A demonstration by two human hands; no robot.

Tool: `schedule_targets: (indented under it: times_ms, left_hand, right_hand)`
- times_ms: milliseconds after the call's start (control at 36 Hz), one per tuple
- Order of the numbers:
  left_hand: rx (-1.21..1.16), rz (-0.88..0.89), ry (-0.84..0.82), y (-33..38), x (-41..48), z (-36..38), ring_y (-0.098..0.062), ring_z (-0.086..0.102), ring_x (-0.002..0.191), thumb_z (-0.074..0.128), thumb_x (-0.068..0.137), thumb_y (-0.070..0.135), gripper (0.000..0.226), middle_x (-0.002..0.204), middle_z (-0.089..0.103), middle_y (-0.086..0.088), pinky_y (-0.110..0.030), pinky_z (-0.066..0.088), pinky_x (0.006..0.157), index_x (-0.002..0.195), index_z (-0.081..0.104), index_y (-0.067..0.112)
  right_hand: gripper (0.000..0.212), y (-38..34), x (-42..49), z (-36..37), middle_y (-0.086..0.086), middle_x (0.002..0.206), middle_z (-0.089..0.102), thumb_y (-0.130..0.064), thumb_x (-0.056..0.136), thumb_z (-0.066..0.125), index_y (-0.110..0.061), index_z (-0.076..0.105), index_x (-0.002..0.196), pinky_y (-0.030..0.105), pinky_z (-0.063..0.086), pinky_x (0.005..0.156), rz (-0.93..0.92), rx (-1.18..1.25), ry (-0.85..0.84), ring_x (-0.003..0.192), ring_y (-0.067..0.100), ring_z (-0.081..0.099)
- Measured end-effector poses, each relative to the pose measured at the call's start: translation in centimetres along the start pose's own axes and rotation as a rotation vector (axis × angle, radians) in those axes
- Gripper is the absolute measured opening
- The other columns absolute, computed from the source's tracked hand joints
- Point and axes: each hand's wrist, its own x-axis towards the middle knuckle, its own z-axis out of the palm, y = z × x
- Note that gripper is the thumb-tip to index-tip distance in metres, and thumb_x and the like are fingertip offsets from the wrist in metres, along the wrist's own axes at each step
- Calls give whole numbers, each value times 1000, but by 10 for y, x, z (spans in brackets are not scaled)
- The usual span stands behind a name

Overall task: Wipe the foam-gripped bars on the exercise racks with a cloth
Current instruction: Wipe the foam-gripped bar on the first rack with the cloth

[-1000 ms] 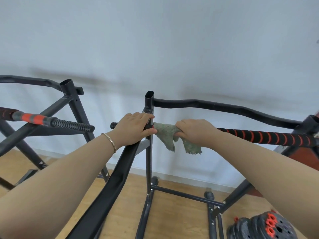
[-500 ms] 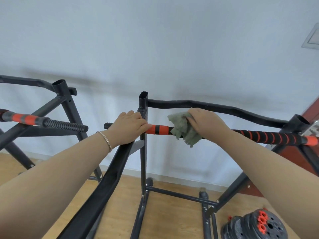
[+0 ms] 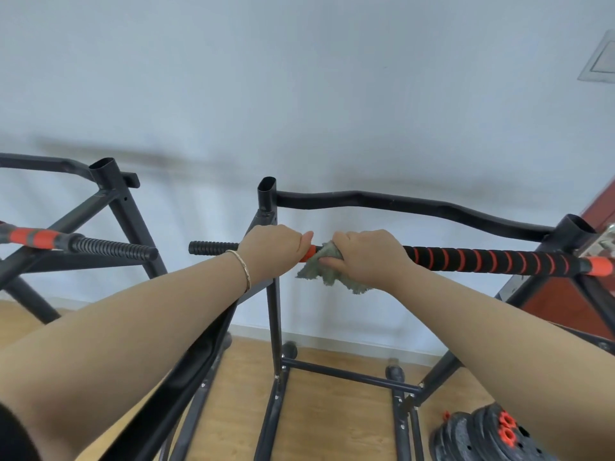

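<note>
Wiping is in hand on the foam bar (image 3: 482,261). The left hand (image 3: 271,252) grips the bar beside the upright (image 3: 273,311). The right hand (image 3: 367,257) clamps the cloth (image 3: 327,277) round it (seemingly wrapped fully, though the far side is hidden). The next move likely calls for sliding right along the striped foam.

One camera takes this in, worn on the person's head and facing forward and a little downward. It sits near the foam-gripped bar (image 3: 482,261), just above its level, and the bar crosses the middle of the wide, bowed picture. Beyond the bar rises the white wall (image 3: 299,94). Below the bar lies the wooden floor (image 3: 332,427).
</note>
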Motion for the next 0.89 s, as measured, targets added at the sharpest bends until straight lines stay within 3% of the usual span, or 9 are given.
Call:
schedule_targets:
  times_ms: [111,250,306,417,556,667,750,806,889]
  left_hand:
    - [33,-27,2,2,0,4,-26,49,74,38,101,15,51,92,53,-5,-34,49,61,147,18,8]
    - [45,-37,-4,4,-1,1,-28,58,83,36,100,12,53,101,58,-7,-33,42,60,150,18,10]
    - [46,-37,18,4,-2,1,-28,58,82,35,100,13,49,100,57,-4,-33,40,59,147,23,9]
    - [35,-37,55,4,-5,1,-25,51,72,42,93,7,39,86,49,0,-31,39,54,131,39,10]
    - [49,-28,105,1,-9,0,-22,44,57,54,82,4,32,71,41,1,-26,40,47,113,54,12]
    - [32,-16,83,2,-8,-7,-23,48,70,44,86,0,44,84,46,0,-29,33,51,128,40,13]
    - [2,-48,76,4,-6,-16,-21,48,74,46,85,0,36,87,47,0,-32,39,54,118,43,14]
    - [-29,-23,84,7,-1,-25,-21,45,75,46,87,1,25,85,42,-1,-34,46,61,109,43,13]
    - [-97,68,91,14,12,-34,-25,42,74,41,93,7,10,79,36,-1,-39,49,64,101,38,13]
  right_hand:
    - [52,0,2,10,-3,45,46,-48,99,28,-14,52,67,25,31,35,58,30,130,32,23,40]
    - [45,1,17,-3,2,77,58,-42,106,18,-17,53,94,34,42,63,181,149,-197,72,26,57]
    - [40,4,27,-15,2,82,54,-41,107,21,-17,51,92,35,40,71,241,270,-362,82,25,54]
    - [41,14,33,-27,-2,78,50,-41,107,28,-18,46,79,34,35,70,228,363,-450,80,22,50]
    - [37,18,18,-34,-2,74,50,-45,107,30,-16,43,88,33,34,65,187,281,-339,75,22,51]
    - [33,33,-2,-42,-6,81,53,-45,106,33,-18,44,92,31,34,67,228,270,-213,77,21,53]
    - [35,48,-21,-42,-5,113,61,-53,101,40,-26,52,121,34,44,79,236,343,-227,101,24,61]
    - [52,53,-34,-40,-8,151,40,-55,99,44,-42,32,148,39,48,93,243,391,-240,120,22,56]
    - [48,48,-43,-31,-6,157,32,-49,102,40,-44,33,150,40,49,93,137,290,-127,124,23,53]
